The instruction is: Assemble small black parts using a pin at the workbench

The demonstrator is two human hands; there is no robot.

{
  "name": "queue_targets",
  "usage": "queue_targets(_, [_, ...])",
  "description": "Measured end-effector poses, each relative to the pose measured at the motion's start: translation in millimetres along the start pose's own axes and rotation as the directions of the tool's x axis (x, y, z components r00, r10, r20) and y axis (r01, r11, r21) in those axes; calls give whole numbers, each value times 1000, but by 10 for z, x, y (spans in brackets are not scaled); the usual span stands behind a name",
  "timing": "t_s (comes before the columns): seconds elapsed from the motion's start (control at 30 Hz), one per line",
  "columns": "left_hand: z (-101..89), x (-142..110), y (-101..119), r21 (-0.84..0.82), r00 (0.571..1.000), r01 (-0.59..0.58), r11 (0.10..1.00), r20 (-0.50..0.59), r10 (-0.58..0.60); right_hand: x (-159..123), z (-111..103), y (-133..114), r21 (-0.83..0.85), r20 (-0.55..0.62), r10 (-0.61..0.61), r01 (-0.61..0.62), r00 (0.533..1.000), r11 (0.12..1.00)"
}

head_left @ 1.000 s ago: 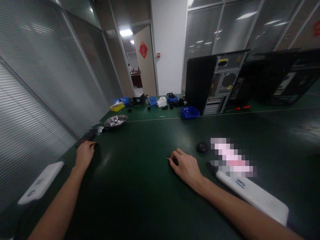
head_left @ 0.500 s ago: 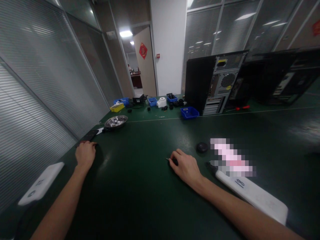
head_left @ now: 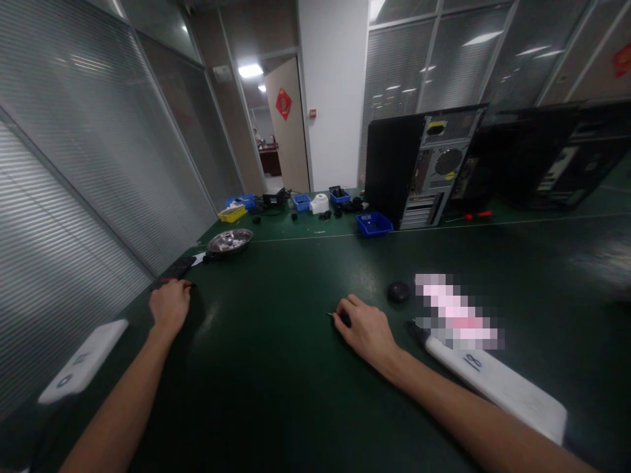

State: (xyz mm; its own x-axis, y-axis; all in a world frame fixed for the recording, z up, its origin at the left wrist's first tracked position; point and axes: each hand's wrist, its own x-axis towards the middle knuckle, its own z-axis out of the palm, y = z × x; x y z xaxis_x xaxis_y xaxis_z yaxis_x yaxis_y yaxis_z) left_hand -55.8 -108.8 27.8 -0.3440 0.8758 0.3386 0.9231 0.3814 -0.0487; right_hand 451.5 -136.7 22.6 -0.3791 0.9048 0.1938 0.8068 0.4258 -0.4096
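Observation:
On the left side of the green table, my left hand (head_left: pixel 169 306) rests with its fingers curled down. A small dark bit shows by its fingertips, too unclear to name. Just beyond these fingers lies a dark flat object (head_left: pixel 180 267). Near the middle of the table, my right hand (head_left: pixel 365 328) is closed round a small tool with a dark handle (head_left: pixel 346 319). Its thin metal tip points left, low over the tabletop; most of the handle is hidden. To the right of this hand sits a black round object (head_left: pixel 398 292).
A white numbered case (head_left: pixel 513 384) lies beside my right forearm, another white case (head_left: pixel 83 362) at far left. Farther back stand a metal dish (head_left: pixel 230 242), a blue bin (head_left: pixel 374 225), a yellow tray (head_left: pixel 232 213) and a computer tower (head_left: pixel 394 167). A blurred pink patch covers something at right.

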Motion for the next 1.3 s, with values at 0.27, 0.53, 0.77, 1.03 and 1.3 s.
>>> queue_targets(0.27, [-528,-566,1490,-532,836,-463,709,5,549,10,22,11,8,-11,9,-9,1000,1000])
queue_targets(0.53, [-547,-1341,2365,-806,664,-475,353,-65,745,0,45,-7,13,-56,14,-13,998,1000])
queue_targets(0.77, [-459,-1283,2306,-837,702,-409,364,-33,712,-12,52,-23,59,-40,-81,83,996,995])
queue_targets(1.03, [-487,-1279,2291,-872,671,-395,288,-60,739,-10,47,-19,110,-20,-165,166,986,980])
queue_targets(1.3, [-523,-1324,2315,-849,627,-451,275,-82,775,-28,51,-74,102,-17,-208,208,978,973])
